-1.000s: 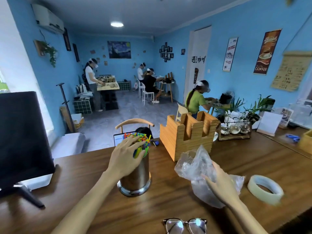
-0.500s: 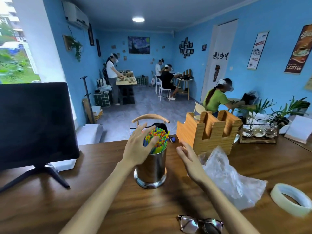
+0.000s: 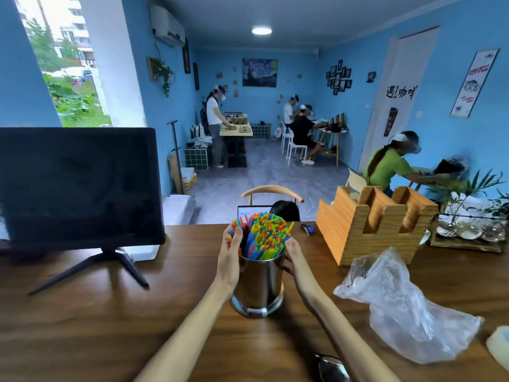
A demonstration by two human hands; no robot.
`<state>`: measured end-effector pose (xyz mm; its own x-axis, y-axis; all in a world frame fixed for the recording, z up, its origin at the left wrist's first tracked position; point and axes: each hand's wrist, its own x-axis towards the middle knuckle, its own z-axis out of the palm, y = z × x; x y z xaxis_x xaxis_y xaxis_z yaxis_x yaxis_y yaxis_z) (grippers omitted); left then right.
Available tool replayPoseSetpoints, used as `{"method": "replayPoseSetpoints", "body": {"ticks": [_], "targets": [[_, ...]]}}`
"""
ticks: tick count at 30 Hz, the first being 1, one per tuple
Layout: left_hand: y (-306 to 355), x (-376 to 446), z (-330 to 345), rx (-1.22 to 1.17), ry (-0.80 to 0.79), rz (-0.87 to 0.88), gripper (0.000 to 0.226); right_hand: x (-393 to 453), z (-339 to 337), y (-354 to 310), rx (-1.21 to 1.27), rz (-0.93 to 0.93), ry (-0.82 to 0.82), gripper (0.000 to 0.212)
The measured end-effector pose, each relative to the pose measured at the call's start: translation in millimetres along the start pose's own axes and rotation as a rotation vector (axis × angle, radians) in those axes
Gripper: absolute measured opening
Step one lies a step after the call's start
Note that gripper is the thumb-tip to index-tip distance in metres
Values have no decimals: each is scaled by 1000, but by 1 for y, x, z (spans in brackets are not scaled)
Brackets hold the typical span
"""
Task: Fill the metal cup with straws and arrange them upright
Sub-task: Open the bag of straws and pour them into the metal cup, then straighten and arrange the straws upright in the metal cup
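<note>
I have the metal cup standing on the table between both grips, left hand pinching the leaning straws, right hand curled on the rim.

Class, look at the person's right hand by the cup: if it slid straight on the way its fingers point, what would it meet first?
The right hand points inward and up, so it would first meet the straws above the metal cup, probably; depth is unclear.
</note>
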<state>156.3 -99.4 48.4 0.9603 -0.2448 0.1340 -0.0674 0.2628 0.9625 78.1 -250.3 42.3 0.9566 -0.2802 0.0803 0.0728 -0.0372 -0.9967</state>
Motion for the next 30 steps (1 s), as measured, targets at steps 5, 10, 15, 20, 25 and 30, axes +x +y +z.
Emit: {"method": "replayPoseSetpoints", "body": {"ticks": [5, 10, 15, 20, 25, 30], "targets": [[8, -34, -28, -17, 60, 2, 87, -16, 16, -3, 49, -16, -58, 54], [16, -62, -56, -29, 117, 74, 73, -39, 31, -1, 11, -27, -95, 72], [27, -82, -49, 73, 144, 198, 61, -58, 56, 2, 19, -85, -66, 45], [24, -93, -50, 90, 188, 204, 61, -70, 63, -2, 16, -119, -86, 52], [36, -101, -55, 222, 146, 289, 79, -67, 60, -10, 110, -168, -56, 80], [41, -96, -51, 412, 87, 375, 60, -65, 77, -17, -3, -240, -36, 56]]}}
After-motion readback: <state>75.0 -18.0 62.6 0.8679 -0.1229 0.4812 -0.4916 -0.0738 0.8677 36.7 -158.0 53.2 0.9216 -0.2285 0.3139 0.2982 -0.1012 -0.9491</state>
